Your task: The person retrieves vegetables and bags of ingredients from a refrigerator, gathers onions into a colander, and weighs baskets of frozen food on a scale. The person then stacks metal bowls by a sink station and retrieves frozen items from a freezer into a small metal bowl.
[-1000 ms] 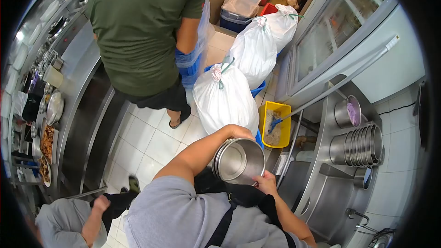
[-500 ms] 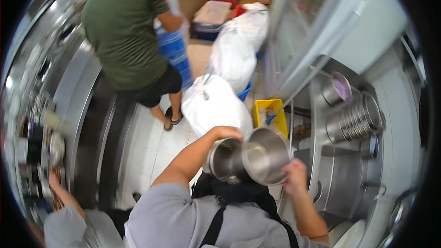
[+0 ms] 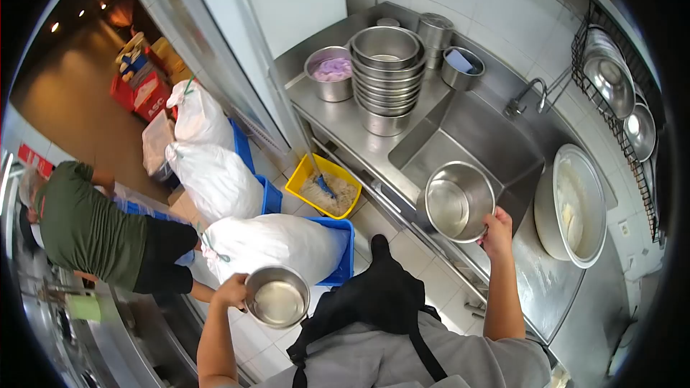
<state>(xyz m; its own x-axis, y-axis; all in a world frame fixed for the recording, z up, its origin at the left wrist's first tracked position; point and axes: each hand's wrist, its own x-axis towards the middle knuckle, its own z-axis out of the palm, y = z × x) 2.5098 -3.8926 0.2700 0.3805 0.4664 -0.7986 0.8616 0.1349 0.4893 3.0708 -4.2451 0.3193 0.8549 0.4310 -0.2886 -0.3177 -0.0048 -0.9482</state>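
My left hand [image 3: 231, 292] grips the rim of a round steel pot [image 3: 277, 297], held over the floor beside a white sack [image 3: 269, 244]. My right hand [image 3: 496, 231] is closed on the edge of a second steel pot [image 3: 458, 201], which hangs above the near edge of the sink [image 3: 460, 129]. Both pots are tilted so that their insides show, and I see no food in them. Behind the sink's left side stands a tall stack of steel pots [image 3: 388, 79] on the counter.
A pot with purple stuff [image 3: 330, 72], a pot with a blue sponge [image 3: 463, 68] and a large pale basin [image 3: 571, 205] stand around the sink. Yellow tub [image 3: 323, 185] and sacks in blue crates [image 3: 338, 251] line the floor. Another person [image 3: 93, 230] bends at the left.
My view has turned right towards the sink. The two pots, close together before, are now wide apart, the right one over the sink's edge. The other person now bends over.
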